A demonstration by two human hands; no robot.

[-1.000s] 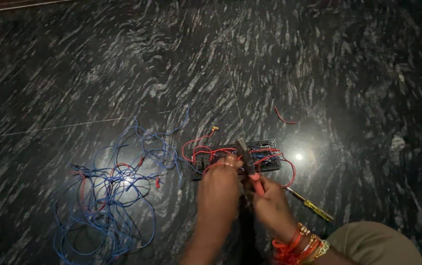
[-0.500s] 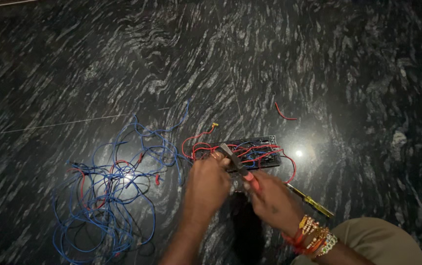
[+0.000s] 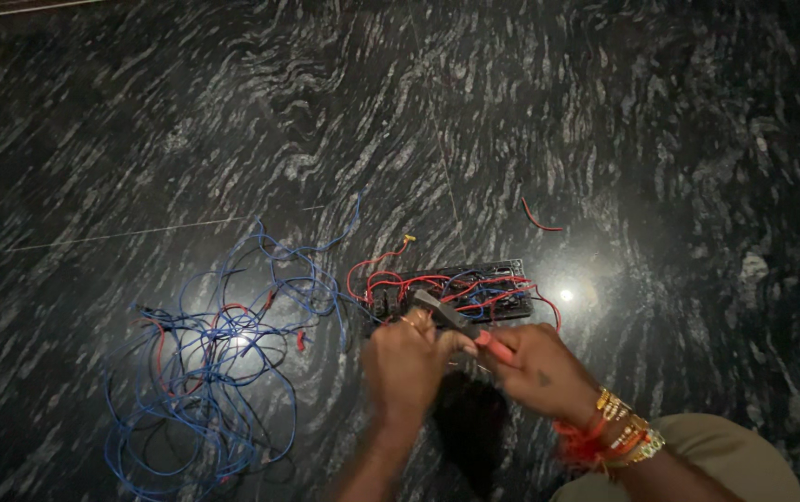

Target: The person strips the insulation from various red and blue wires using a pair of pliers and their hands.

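A black switch board point(image 3: 502, 276) full of red and blue wires lies on the dark marble floor. My right hand point(image 3: 539, 370) grips pliers point(image 3: 460, 325) by their red handles; the metal jaws point up-left at the board's near edge. My left hand point(image 3: 406, 361) is closed just left of the jaws and seems to pinch a wire there, though the wire itself is hard to make out. Bangles and red thread ring my right wrist.
A loose tangle of blue, red and black wires point(image 3: 204, 372) spreads to the left. A short red wire scrap point(image 3: 537, 219) lies beyond the board. My knee in tan cloth point(image 3: 725, 460) is at the bottom right. Two light glares shine on the floor.
Both hands have shifted slightly toward me and the right; the pliers' jaws now show more clearly between them. The screwdriver seen by my right wrist earlier is now hidden.
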